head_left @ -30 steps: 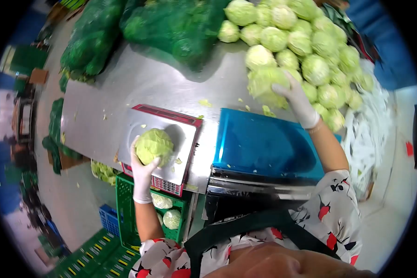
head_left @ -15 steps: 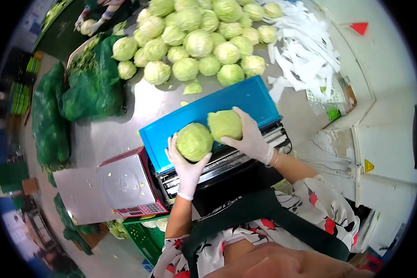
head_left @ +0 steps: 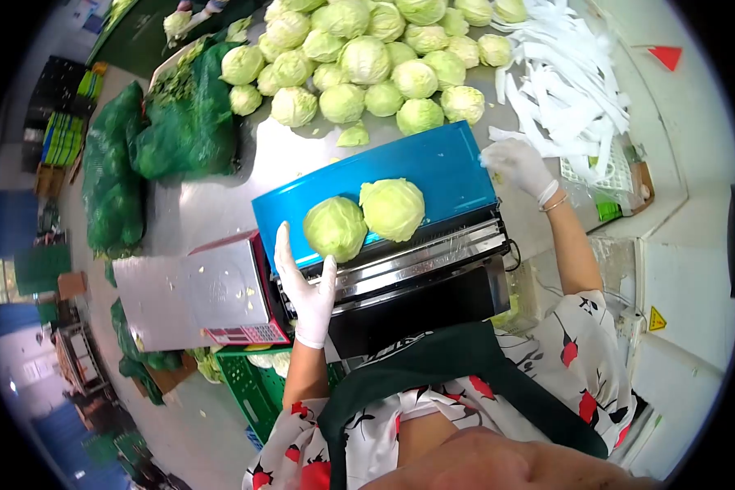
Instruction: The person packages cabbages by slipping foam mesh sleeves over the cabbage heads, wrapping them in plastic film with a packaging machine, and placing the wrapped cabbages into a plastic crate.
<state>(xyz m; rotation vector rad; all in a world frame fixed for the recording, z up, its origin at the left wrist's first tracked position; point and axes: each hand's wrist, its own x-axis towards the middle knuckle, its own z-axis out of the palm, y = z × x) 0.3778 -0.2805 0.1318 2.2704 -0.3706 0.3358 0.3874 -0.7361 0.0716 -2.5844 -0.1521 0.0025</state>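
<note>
The left cabbage (head_left: 335, 229) and right cabbage (head_left: 393, 210) sit together on the blue tray (head_left: 445, 159), presumably bracing each other, the left hand (head_left: 309, 298) beside them, fingers spread, the right hand (head_left: 521, 165), grip unclear, near white strips (head_left: 563, 90)

honestly no words i can read here. closest is a yellow triangle sign (head_left: 657, 318) on the white panel (head_left: 688, 282) to my right, its dark symbol too small to tell. the keypad (head_left: 253, 334) markings on my scale (head_left: 230, 286) and the white lettering (head_left: 396, 348) on my apron (head_left: 453, 359) aren't legible either.
</note>
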